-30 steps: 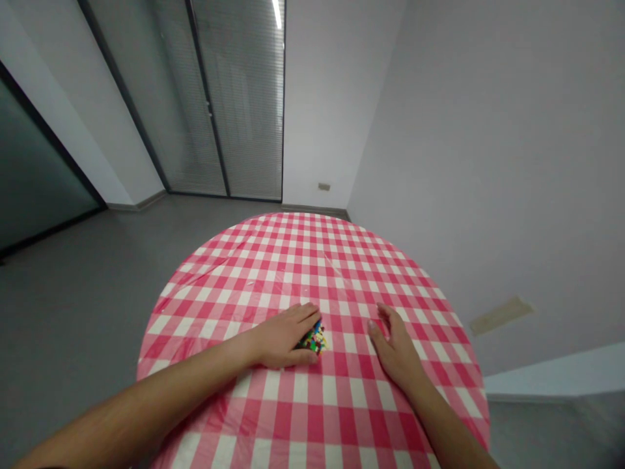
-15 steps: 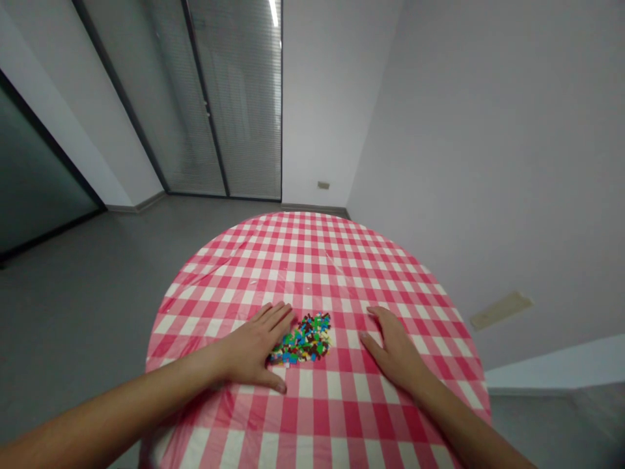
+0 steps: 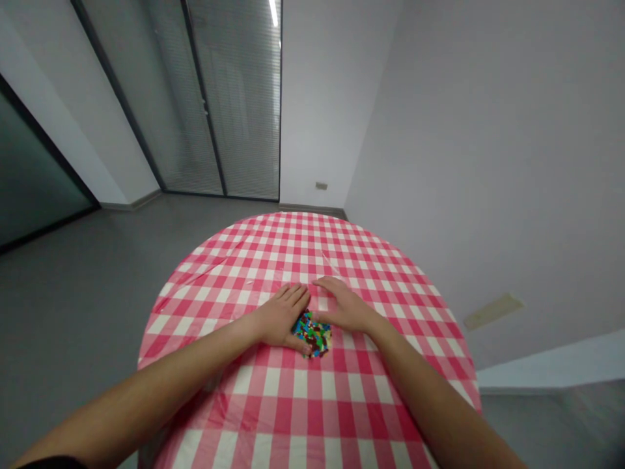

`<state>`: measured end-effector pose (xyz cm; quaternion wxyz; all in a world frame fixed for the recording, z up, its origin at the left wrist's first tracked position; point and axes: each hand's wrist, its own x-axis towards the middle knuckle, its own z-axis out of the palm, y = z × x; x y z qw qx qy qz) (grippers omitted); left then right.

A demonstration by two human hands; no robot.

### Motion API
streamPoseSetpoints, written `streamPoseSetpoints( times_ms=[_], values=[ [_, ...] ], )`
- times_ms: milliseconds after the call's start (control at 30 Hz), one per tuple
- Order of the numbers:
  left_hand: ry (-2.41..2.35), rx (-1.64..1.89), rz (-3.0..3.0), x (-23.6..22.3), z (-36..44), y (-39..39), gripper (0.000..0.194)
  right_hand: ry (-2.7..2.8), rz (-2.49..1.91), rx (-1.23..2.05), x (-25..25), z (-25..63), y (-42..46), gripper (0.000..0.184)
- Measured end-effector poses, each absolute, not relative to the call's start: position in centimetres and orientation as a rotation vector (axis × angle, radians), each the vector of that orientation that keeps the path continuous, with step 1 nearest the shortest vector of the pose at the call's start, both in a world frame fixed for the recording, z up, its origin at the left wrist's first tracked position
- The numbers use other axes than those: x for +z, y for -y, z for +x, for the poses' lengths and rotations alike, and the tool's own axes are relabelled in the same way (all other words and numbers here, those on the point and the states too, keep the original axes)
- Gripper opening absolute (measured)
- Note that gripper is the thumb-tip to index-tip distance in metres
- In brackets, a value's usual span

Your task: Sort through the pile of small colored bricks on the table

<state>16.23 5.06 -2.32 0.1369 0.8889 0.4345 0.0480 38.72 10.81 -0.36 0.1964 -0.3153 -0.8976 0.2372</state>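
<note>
A heap of tiny multicoloured plastic pieces [image 3: 312,333] lies near the front of the red-and-white gingham tablecloth [image 3: 273,260]. They are mostly blue, green, brown and yellow. My left hand [image 3: 282,317] rests flat against the heap's left side, with its thumb curving along the lower edge. From the right, my right hand [image 3: 343,306] lies palm down, its fingers reaching past the heap's upper edge and its thumb side touching the pieces. Neither hand holds anything. Part of the heap is hidden under my hands.
The cloth covers a round table, and its far edge [image 3: 303,213] meets the view against a grey floor [image 3: 83,312]. Beyond stand a glass partition with blinds [image 3: 229,98] and a pale wall [image 3: 463,130].
The scattered pieces have been drawn into a tighter heap. My right hand has moved left and forward across the heap, and my left hand has closed in from the left.
</note>
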Motion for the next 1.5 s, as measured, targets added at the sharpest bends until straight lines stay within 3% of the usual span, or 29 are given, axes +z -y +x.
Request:
streamPoseSetpoints(
  times_ms=[67, 167, 267, 533, 867, 1200, 1500],
  values=[
    [-1.276, 0.186, 2.536, -2.1, 15.8, -5.6, 0.104, 2.346, -0.969, 0.608, -0.5, 39.0, -11.6, 0.041],
    [-1.437, 0.427, 2.418, -1.4, 14.6, -6.4, 0.065, 2.283, -1.086, 0.569, -0.9, 39.5, -11.8, 0.023],
    [-1.607, 0.53, 2.248, -0.5, 13.2, -6.6, 0.037, 2.392, -1.097, 0.64, -0.8, 39.6, -11.3, 0.017],
    [-1.315, 0.213, 1.964, 1.0, 11.6, -4.1, 0.013, 2.562, -1.078, 0.817, -0.1, 39.7, -10.1, 0.024],
    [-1.31, 0.236, 1.955, 0.2, 15.0, -3.4, 0.013, 2.61, -1.103, 1.045, 0.2, 39.9, -9.3, 0.02],
    [-1.498, 0.179, 2.027, 0.6, 17.3, -2.8, 0.028, 2.744, -1.204, 0.954, 0.9, 40.1, -8.9, 0.016],
    [-1.177, 0.293, 1.81, -0.4, 15.2, -4.1, 0.029, 2.726, -1.207, 0.827, 0.9, 39.1, -8.3, 0.034]
  ],
)
